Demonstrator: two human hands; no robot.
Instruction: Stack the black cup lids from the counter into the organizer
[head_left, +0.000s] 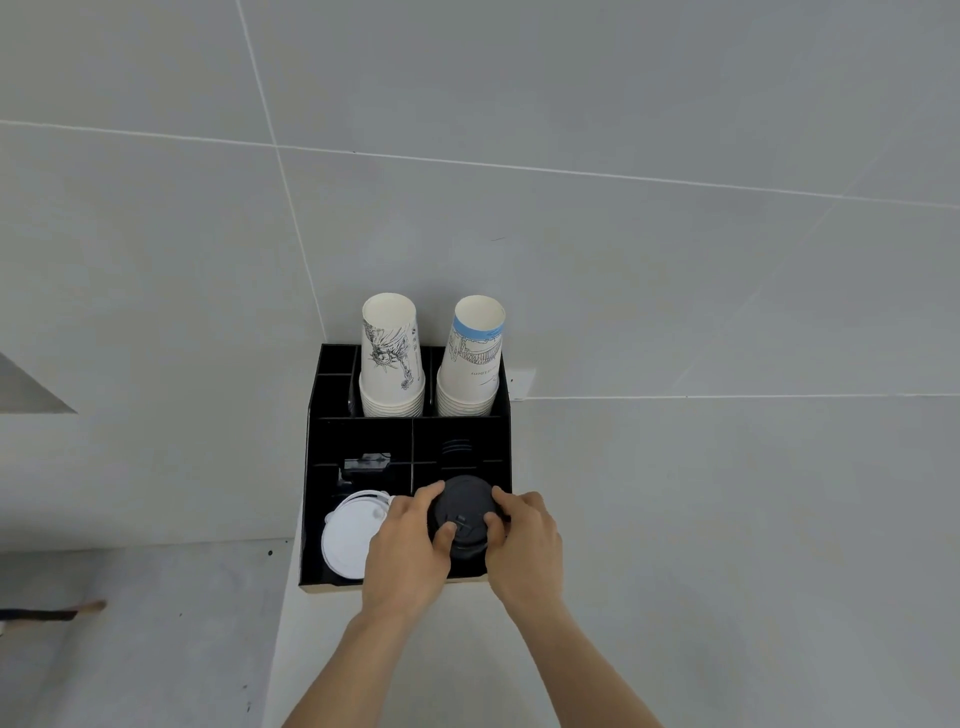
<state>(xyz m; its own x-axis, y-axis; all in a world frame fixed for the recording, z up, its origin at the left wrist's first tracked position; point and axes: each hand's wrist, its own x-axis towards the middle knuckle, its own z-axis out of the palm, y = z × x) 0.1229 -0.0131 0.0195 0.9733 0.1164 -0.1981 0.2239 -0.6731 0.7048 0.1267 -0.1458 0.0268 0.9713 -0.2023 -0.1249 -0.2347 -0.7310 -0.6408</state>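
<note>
A black compartmented organizer (314, 467) stands on the counter against the tiled wall. A stack of black cup lids (464, 503) sits in its front right compartment. My left hand (408, 545) grips the stack from the left, thumb on the top lid. From the right, my right hand (524, 543) holds the same stack, its thumb on the lid's rim. More dark lids (457, 448) show in the compartment just behind. The lower part of the stack is hidden by my fingers.
White lids (348, 535) fill the front left compartment. Two stacks of paper cups (392, 364) (470, 364) stand upside down in the back compartments. Small dark items (366, 463) lie in a middle left compartment. The counter's left edge (283, 623) drops to a grey floor.
</note>
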